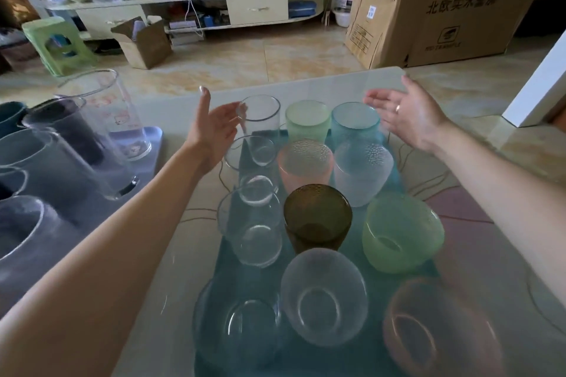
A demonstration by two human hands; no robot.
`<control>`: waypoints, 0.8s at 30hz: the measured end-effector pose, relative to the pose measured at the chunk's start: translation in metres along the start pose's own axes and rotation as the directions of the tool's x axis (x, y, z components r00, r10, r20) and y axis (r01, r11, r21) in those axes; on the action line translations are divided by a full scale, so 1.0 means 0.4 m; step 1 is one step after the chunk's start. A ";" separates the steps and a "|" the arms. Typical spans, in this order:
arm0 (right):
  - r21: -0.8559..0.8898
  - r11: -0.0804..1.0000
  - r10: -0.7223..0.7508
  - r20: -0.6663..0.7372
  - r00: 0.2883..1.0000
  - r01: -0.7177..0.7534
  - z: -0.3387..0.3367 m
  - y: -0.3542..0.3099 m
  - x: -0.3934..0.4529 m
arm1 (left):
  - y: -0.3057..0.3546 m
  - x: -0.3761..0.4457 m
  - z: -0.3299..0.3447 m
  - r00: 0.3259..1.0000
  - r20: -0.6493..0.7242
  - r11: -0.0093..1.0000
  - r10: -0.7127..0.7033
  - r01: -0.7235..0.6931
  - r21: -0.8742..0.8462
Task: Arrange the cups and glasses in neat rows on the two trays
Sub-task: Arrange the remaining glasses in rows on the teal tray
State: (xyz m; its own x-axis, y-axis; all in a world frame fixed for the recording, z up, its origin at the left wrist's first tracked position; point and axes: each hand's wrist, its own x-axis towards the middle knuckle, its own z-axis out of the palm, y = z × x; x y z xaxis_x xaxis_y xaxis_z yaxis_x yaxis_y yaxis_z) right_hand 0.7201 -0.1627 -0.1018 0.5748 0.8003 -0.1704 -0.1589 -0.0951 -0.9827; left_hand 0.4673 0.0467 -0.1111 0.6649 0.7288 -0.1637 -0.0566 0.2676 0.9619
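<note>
Your left hand [214, 128] and right hand [407, 115] are hovering with fingers spread, holding nothing, either side of the far row of glasses [307, 119]. Those are standing in three rows on the teal tray [226, 257] on the desk [477, 257]; taller cups [61, 144] are filling the purple tray [153, 138] left.

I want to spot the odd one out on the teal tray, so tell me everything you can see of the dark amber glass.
The dark amber glass is a brownish, see-through tumbler with a finely dimpled wall, wider at the rim than at the base. It stands upright and looks empty, in the middle column of the teal tray, third row from the far end. A pink textured glass stands behind it and a clear dimpled glass in front. Neither hand touches it.
</note>
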 end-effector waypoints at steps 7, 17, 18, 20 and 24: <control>0.138 0.970 0.110 0.484 0.868 -0.200 0.053 -0.007 0.154 | -0.004 0.129 0.026 0.912 0.390 0.988 -0.123 0.150 -0.039; 0.027 0.950 0.184 0.755 0.630 -0.310 0.104 0.007 0.145 | -0.016 0.126 0.030 0.827 0.545 0.990 -0.139 0.115 0.077; 0.018 0.948 0.198 0.746 0.635 -0.317 0.101 0.007 0.143 | -0.014 0.119 0.035 0.822 0.553 0.991 -0.135 0.114 0.073; 0.009 0.946 0.218 0.724 0.655 -0.324 0.096 0.008 0.135 | -0.004 0.108 0.044 0.820 0.560 0.989 -0.122 0.054 0.136; 0.039 0.938 0.214 0.715 0.665 -0.344 0.093 0.014 0.118 | -0.008 0.095 0.035 0.848 0.508 0.973 -0.148 0.034 0.228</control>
State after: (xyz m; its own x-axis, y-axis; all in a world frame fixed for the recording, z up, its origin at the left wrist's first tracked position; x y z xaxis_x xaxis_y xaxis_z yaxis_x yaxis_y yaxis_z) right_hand 0.7167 -0.1033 -0.1128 -0.2256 0.9355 -0.2718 -0.3785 -0.3413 -0.8604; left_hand 0.5033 0.0648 -0.1174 0.9510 0.2581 -0.1701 0.1369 0.1416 0.9804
